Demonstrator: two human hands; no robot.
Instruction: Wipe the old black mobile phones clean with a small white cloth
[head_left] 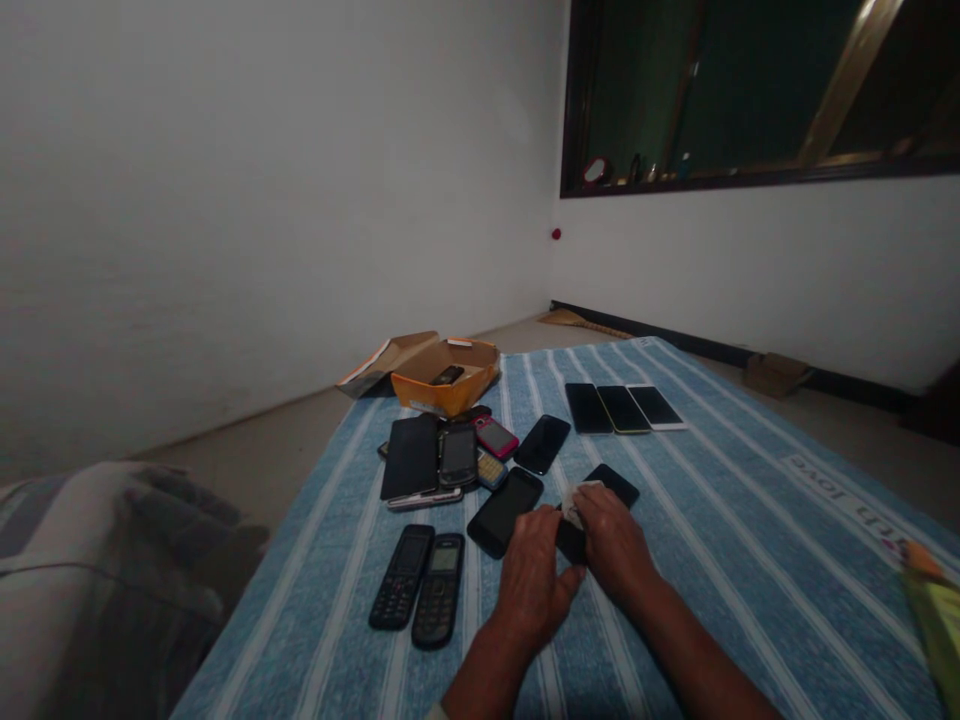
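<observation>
Left hand [531,570] pinches a black phone [571,545], thumb at its near end, fingers along its left edge. Right hand [615,540] has fingers curled round a white wipe [572,508], pressed on that phone. Dark slab [616,482] shows just past the right fingertips; can't tell if same phone. Touchscreen phone [504,512] just left of left fingers; two keypad phones [439,590] further left, nearer the wearer. Orange box [442,393] well beyond the left fingers.

The cloth [572,508] is white, the phone [572,544] black, the cover [720,565] blue with pale stripes, the box [429,394] orange.
</observation>
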